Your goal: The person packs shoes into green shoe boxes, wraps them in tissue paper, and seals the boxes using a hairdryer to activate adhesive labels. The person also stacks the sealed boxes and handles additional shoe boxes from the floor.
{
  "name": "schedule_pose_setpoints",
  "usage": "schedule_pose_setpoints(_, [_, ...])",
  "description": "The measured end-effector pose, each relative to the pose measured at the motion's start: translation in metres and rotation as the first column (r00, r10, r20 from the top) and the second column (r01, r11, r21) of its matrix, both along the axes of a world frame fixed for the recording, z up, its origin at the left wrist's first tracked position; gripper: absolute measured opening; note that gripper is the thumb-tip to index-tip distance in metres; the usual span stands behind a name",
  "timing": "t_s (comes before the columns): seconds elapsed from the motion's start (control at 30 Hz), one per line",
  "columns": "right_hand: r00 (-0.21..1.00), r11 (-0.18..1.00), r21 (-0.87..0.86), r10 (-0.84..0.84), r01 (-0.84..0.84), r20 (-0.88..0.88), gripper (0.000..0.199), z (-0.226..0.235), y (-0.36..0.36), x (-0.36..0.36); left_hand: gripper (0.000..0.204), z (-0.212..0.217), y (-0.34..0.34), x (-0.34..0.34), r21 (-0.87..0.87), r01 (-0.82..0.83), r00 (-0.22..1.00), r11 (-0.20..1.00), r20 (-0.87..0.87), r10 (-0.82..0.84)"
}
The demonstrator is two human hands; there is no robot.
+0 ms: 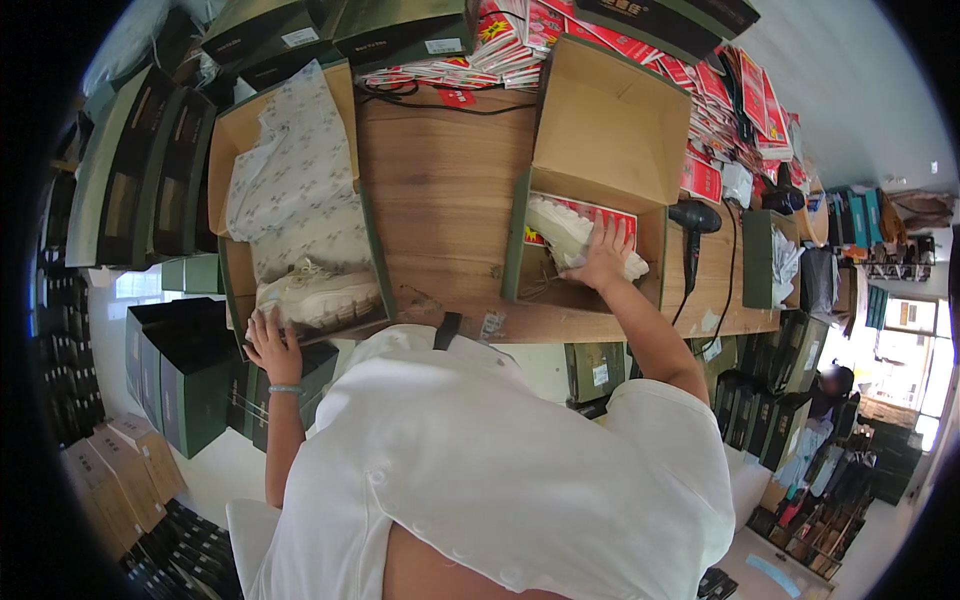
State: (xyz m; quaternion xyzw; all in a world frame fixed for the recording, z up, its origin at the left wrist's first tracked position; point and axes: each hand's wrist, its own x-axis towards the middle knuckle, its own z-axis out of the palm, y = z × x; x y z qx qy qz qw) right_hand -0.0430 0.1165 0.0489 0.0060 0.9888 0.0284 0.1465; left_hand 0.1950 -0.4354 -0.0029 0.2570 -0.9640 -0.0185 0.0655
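White sneaker [572, 232] lies inside the open shoebox [600, 150] on the right of the wooden tabletop [440, 200], on top of a red printed sheet [600, 215]. The right hand [600, 258] lies spread flat on the sneaker, fingers pressing down rather than wrapped around it. The left hand [272, 345] grips the near edge of a second open shoebox [235, 200] at the left, which holds a beige sneaker [318, 295] and patterned wrapping paper [295, 170]. A black hair dryer [695, 220] rests just right of the first box. Red packets [500, 40] lie piled along the far edge.
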Motion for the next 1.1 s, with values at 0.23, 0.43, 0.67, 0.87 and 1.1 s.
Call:
schedule_pose_setpoints(0.23, [0.977,0.992,-0.058,-0.121,0.112,-0.178,0.105,-0.047,-0.004,-0.004,0.045,0.018,0.009,0.003,-0.035,-0.018,0.994,0.999,0.104,0.022])
schedule_pose_setpoints(0.43, [0.9,0.965,-0.111,-0.261,0.237,-0.348,0.082,0.022,-0.01,0.004,0.037,0.044,0.013,-0.004,0.032,0.016,1.0,0.999,-0.002,-0.016])
schedule_pose_setpoints(0.67, [0.763,0.896,-0.393,-0.102,-0.209,-0.638,0.088,0.135,-0.099,0.017,0.014,0.042,-0.003,-0.017,0.122,0.065,0.976,0.99,-0.216,-0.037])
schedule_pose_setpoints(0.87, [0.833,0.637,-0.542,0.362,-0.548,-0.418,0.091,0.174,-0.3,0.021,0.015,0.035,-0.017,-0.019,0.191,0.272,0.934,0.943,-0.288,-0.211])
schedule_pose_setpoints(1.1, [0.741,0.638,-0.401,0.644,-0.657,-0.188,0.084,0.088,-0.478,0.04,0.014,0.046,-0.02,-0.012,0.143,0.307,0.888,0.941,-0.398,-0.229])
